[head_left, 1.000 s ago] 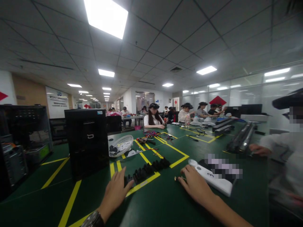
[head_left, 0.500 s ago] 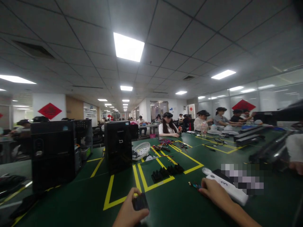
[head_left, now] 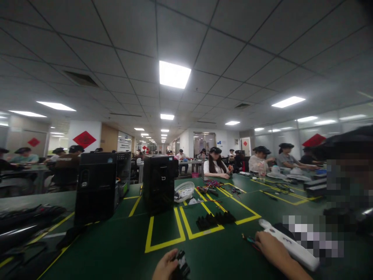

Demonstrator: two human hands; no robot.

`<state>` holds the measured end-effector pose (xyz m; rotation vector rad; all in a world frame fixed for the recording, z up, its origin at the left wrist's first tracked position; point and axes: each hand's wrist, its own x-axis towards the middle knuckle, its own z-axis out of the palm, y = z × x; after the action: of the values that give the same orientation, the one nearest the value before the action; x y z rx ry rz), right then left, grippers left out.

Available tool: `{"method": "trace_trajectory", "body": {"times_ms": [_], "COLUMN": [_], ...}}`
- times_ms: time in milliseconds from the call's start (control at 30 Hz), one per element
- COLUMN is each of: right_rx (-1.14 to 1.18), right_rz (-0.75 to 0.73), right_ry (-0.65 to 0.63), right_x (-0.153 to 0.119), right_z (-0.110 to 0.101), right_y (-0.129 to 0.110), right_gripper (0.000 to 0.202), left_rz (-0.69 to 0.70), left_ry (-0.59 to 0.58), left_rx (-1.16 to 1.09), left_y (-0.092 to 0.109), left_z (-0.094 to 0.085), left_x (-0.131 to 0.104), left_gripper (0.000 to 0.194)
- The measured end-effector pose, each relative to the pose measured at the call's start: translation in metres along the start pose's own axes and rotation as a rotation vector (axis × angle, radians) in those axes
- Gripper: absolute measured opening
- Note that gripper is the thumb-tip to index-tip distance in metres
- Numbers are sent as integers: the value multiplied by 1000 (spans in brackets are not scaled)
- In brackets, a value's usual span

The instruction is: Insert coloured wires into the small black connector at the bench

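Table (head_left: 113, 254): green, spread across the lower view, marked out in frames of yellow tape (head_left: 167, 244). Co-worker (head_left: 215, 167) sat at the far side in a white top and dark headgear, forearms on the table edge. Two black towers stood upright on the left half: the left tower (head_left: 94, 186) and, farther right, the right tower (head_left: 159, 184), with a gap between them. White bar (head_left: 295, 249), bearing a "3", lay slantwise at the near right. Basket (head_left: 186, 190), white and slatted, sat tilted just beside the right tower, with white and dark pieces in and near it. Row of black parts (head_left: 215, 221) lay along the near edge of a tape frame, ahead of both hands and between them. Wire pile (head_left: 214, 183), mostly red and purple, lay beyond that row, near the co-worker. Right hand (head_left: 271, 247) was low over the table alongside the white bar; contact with the bar could not be told. Left hand (head_left: 166, 266) was at the bottom edge, partly cut off by the frame. Its grip was closed, thumb and fingers around a black block (head_left: 183, 264), on the near side of the tape; whether the block touched the table could not be told. Smallest: wire bundle (head_left: 250, 240), coloured, pinched at the right hand's fingertips, loose end pointing left.
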<state>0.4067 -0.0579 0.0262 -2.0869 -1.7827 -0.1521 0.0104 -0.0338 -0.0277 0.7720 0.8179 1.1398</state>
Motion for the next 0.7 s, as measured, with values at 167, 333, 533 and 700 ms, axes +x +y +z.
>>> {"method": "trace_trajectory", "body": {"times_ms": [167,333,533,700], "right_rx": [-27,-35,367,1037], "right_rz": [7,-15,-252,-274], "right_ry": [-3,33,17,-355], "right_x": [1,8,-5,-40], "right_z": [7,-1,-29,-9], "right_y": [8,11,-100,-235], "right_gripper": [17,17,22,23], "left_rz": [16,81,48,123], "left_ry": [-89,-130,-127,-69], "left_rx": [-71,-144,-258,-353], "left_y": [-9,-8,-1,10], "left_z": [-9,-7,5,12], "left_x": [3,5,2,-7], "left_gripper": [49,55,53,55]}}
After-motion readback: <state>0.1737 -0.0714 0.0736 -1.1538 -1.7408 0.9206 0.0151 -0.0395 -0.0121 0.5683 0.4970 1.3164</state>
